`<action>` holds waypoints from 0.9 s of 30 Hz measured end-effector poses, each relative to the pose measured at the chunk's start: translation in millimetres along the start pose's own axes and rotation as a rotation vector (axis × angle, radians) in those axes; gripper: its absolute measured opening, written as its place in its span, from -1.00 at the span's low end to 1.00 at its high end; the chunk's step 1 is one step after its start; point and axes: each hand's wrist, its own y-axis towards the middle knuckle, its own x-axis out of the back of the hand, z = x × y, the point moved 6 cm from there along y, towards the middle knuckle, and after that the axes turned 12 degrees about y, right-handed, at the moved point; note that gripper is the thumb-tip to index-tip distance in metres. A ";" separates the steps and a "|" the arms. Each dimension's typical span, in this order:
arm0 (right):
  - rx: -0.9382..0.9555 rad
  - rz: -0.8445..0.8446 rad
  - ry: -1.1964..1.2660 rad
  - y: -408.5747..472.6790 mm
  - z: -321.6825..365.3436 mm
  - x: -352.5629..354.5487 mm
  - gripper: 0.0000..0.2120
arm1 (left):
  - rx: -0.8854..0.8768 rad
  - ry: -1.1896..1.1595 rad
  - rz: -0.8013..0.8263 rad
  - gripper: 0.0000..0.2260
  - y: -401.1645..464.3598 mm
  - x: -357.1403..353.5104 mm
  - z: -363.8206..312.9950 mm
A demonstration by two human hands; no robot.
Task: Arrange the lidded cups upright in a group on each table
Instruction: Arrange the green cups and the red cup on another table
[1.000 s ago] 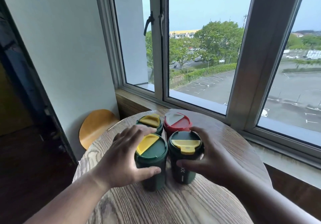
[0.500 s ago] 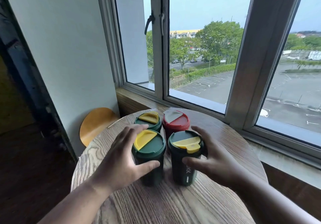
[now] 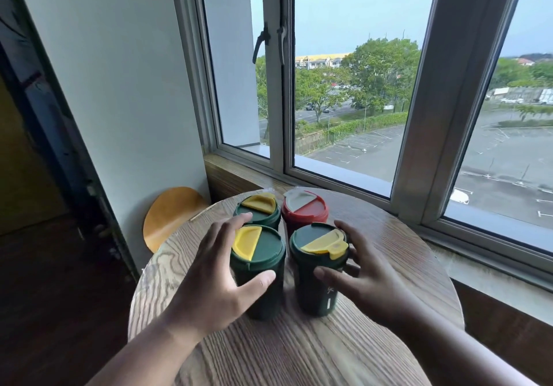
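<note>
Four lidded cups stand upright, long axes vertical, grouped on the round tabletop (image 3: pixel 389 266). The left hand (image 3: pixel 215 280) curls around the near-left green cup (image 3: pixel 263 269), thumb on its front. The right hand (image 3: pixel 365 277) seems to clasp the near-right green cup (image 3: pixel 314 272), though fingertip contact is unclear. Behind stand another green cup (image 3: pixel 258 212) and a red cup (image 3: pixel 303 215).
</note>
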 end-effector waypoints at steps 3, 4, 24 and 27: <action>0.026 0.014 0.010 -1.1 0.9 -0.6 -0.36 | 0.011 -0.019 -0.014 -0.30 -2.5 0.8 1.1; 0.035 0.017 0.014 -0.9 1.0 -1.1 -0.39 | 0.028 -0.004 -0.036 -0.28 -2.1 1.9 2.3; 0.040 0.081 -0.016 12.0 -17.1 3.8 -0.27 | 0.103 0.054 -0.131 -0.24 -4.7 -6.7 -2.5; 0.021 0.101 -0.023 13.1 -20.7 5.6 -0.25 | 0.123 0.059 -0.137 -0.24 -4.9 -8.6 -2.8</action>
